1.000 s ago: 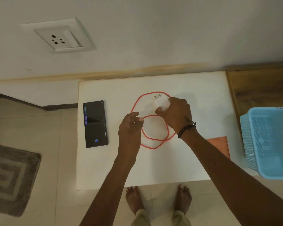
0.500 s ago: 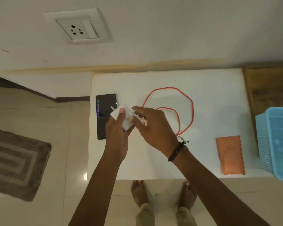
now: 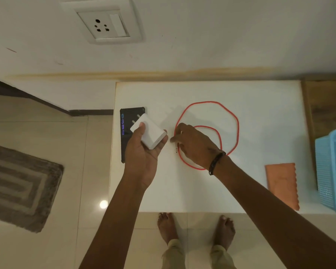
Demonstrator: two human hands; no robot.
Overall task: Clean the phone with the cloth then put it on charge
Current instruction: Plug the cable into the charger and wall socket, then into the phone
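Lying or being held over the table [image 3: 260,98]: one phone [image 3: 124,144], one charger [image 3: 150,133], one red cable [image 3: 235,121], one orange cloth [image 3: 281,183], one basket [image 3: 332,171].

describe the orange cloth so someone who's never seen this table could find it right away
Start at the white table against the wall, then go to its near right corner, beside the blue plastic basket. The orange cloth lies flat there, apart from both hands. It is the only fabric on the table, a rectangle with a scalloped right edge, unlike the thin red cable coiled mid-table.
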